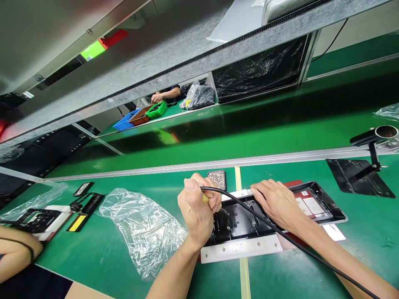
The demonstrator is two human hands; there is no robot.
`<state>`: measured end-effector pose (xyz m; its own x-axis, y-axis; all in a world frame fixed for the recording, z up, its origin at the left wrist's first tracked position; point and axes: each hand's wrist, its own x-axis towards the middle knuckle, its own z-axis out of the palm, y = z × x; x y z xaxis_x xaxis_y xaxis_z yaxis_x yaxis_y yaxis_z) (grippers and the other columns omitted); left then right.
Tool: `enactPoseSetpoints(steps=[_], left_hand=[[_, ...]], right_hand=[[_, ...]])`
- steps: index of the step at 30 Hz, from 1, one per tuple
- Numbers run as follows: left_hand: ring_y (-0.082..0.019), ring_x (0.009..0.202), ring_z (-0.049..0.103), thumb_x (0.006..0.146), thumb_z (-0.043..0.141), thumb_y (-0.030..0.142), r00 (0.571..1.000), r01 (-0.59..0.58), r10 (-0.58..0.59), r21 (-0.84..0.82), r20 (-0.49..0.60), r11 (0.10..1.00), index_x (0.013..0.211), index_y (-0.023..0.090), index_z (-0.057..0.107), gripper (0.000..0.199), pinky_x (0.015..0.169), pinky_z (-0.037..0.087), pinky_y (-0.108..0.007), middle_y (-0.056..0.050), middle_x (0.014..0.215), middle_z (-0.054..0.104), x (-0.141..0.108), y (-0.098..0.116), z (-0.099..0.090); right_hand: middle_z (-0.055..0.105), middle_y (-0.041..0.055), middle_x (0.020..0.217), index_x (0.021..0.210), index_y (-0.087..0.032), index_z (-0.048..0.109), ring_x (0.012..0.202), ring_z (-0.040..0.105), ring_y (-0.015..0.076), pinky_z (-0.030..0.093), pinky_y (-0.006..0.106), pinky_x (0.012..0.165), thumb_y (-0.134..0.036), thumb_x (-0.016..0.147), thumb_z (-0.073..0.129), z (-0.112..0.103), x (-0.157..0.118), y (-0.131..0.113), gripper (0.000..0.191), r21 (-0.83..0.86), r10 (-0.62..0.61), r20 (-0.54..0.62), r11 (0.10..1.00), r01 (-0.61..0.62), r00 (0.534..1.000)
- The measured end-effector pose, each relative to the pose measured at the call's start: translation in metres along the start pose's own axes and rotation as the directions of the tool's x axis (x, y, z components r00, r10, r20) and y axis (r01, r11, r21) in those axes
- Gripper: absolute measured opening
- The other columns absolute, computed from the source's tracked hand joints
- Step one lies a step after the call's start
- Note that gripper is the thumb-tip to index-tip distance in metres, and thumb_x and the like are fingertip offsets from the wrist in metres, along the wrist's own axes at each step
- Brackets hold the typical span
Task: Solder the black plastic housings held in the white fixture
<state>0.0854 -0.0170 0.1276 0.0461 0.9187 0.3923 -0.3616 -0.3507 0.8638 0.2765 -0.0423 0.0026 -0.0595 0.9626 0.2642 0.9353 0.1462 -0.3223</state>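
My left hand is closed around what looks like a soldering iron. Only a bit of its yellowish grip shows, and the tip is hidden. Its black cable leaves the fist and runs over my right forearm. Beneath lies a long black plastic housing, between white strips of a fixture. My right hand rests on the housing with fingers stretched out, holding nothing visible. At the housing's right end, a framed reddish area holds a pale label.
A tubular tool holder on a black plate stands at right. Behind my left hand is a small tray of granular material. A clear plastic bag lies left. Another person's arm is at far left; bins stand beyond the divider.
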Motion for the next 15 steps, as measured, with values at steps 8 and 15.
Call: enactPoseSetpoints(steps=[8,15], left_hand=[[-0.009,0.038,0.030,0.101,0.054,0.064,1.000,0.015,-0.015,-0.003,-0.009,1.000,0.065,0.017,0.043,0.060,0.037,0.029,-0.018,0.003,0.047,0.033,0.0000,0.0017,-0.0003],[-0.009,0.038,0.030,0.102,0.053,0.064,1.000,0.021,-0.021,0.000,-0.004,1.000,0.066,0.017,0.043,0.059,0.037,0.029,-0.018,0.003,0.047,0.033,-0.0006,0.0024,-0.0018]], right_hand=[[0.070,0.0031,0.100,0.110,-0.025,0.069,0.093,0.057,0.0229,0.034,0.037,0.086,-0.039,0.108,0.037,-0.0015,-0.0003,-0.0011,0.035,0.003,-0.009,-0.002,1.000,0.009,1.000],[0.070,0.0026,0.098,0.107,-0.025,0.070,0.092,0.058,0.0226,0.034,0.037,0.086,-0.038,0.108,0.038,-0.0009,0.0007,-0.0053,0.034,0.012,0.005,-0.026,1.000,-0.005,1.000]])
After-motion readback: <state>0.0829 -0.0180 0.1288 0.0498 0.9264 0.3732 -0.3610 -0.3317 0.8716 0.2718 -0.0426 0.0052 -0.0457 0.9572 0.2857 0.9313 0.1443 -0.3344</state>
